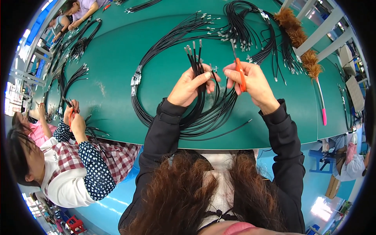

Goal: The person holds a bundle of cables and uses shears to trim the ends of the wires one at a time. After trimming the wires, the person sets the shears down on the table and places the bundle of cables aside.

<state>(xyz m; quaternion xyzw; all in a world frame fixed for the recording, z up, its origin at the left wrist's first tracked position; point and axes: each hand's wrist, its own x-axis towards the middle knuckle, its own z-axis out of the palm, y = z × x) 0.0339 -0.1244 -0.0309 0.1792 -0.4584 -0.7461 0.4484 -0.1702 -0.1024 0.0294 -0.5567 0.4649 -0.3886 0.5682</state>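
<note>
My left hand (190,86) is closed around a bunch of black cables (201,92), their metal-tipped ends standing up above the fingers. In my right hand (252,82) is a pair of scissors with orange handles (239,74), blades pointing away from me. Between the two hands a few cable ends rise near my left fingertips; whether my right fingers touch one I cannot tell. The cables loop round on the green table (113,98), bound at the left of the loop by a whitish tie or label (136,78). One loose cable end (250,120) lies near the table edge.
More black cable bundles (243,23) lie at the far side. A brown feather duster (311,62) with a pink-tipped handle rests at the right by white metal posts (323,31). To my left a co-worker in a checked apron (70,156) holds orange-handled scissors (71,114).
</note>
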